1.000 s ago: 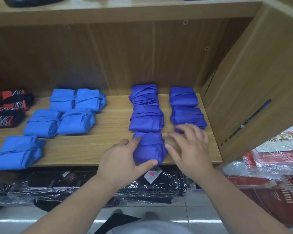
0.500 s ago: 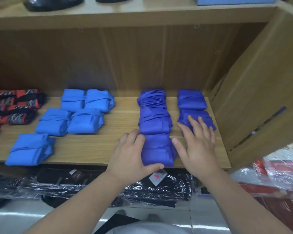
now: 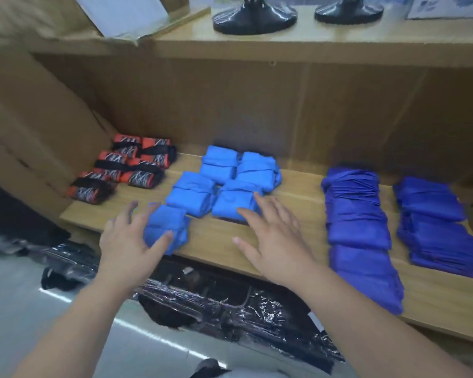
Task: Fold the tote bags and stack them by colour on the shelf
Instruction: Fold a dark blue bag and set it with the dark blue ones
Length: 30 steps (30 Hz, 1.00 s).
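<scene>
At the front edge of the pale wooden shelf (image 3: 301, 197), the left hand (image 3: 126, 241) grips a folded light-blue fabric tote bag (image 3: 167, 227).
Thumb and curled fingers clamp the bundle from both sides. The right hand (image 3: 279, 241) is open, fingers spread over the board just beside it, fingertips at a block of four more folded light-blue bags (image 3: 194, 192); whether they touch is unclear. Well to the right, folded royal-blue bags (image 3: 352, 214) lie in two rows. Far left sit folded red-and-black patterned bags (image 3: 126, 165). Shiny black plastic-wrapped packs (image 3: 230, 304) lie below the shelf.
</scene>
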Motion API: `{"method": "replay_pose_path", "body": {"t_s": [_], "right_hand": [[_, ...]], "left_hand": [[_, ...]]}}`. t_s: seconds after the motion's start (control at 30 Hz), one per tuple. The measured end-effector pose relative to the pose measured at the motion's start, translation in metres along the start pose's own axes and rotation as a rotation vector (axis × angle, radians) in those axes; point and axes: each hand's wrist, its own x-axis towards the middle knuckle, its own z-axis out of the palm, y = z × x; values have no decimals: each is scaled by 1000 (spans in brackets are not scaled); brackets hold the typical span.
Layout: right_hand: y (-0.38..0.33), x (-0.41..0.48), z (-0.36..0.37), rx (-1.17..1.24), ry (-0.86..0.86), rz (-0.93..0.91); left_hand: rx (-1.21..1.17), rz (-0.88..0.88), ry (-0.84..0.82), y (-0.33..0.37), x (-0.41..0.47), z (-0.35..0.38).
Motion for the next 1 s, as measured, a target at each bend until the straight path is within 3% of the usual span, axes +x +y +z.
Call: {"method": "replay_pose_path", "body": {"t_s": [0.07,0.17,0.33,0.47,0.73,1.0], "right_hand": [[-15,18,8,-20,-36,25],[-31,40,22,-42,-46,74],[-37,53,42,-79,30,174],[-33,39,53,-91,107,189],[-29,37,42,-69,83,275],[-35,43,32,0,52,325]], "left_hand": [[-113,4,-129,-28,13,-5],[-304,151,-336,-57,35,-5],[-377,403,-490,-66,61,9],[-417,492,-515,-55,63,22],[-417,547,-520,-43,67,35],[-271,592,-481,-37,69,36]]}}
